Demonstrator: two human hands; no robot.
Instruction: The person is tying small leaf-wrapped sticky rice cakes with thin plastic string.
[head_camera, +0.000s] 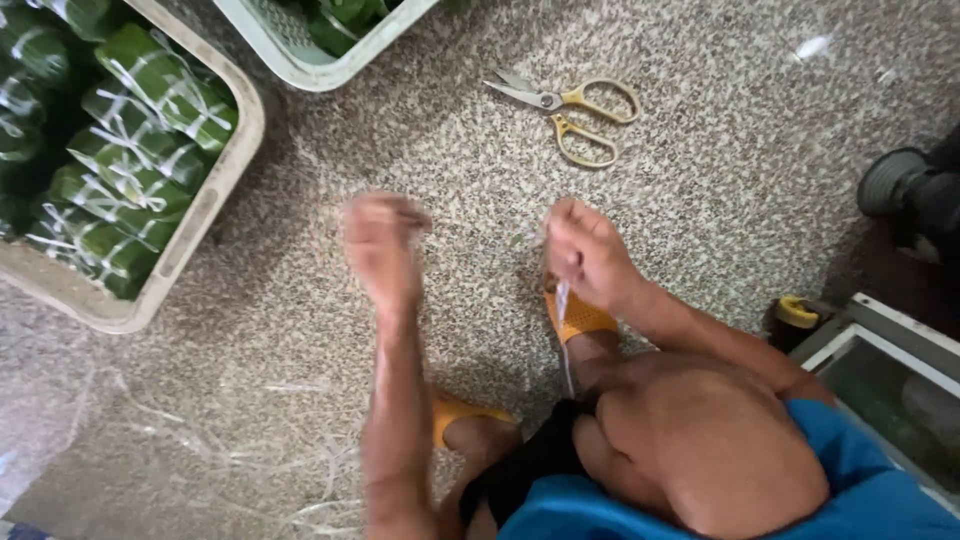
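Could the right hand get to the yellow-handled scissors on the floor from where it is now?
Probably yes. The scissors lie on bare speckled floor just ahead of the right hand, nothing between. But that hand is closed on a thin pale strip, so it isn't free.

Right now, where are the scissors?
In the head view, the yellow-handled scissors lie on the speckled floor, ahead of the right hand, right of the pale green crate.

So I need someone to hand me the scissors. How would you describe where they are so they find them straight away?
Look at the speckled stone floor ahead of the person's hands, just right of the pale green crate. The scissors lie flat there, alone, blades pointing left. They are the only metal tool, with yellow loop handles.
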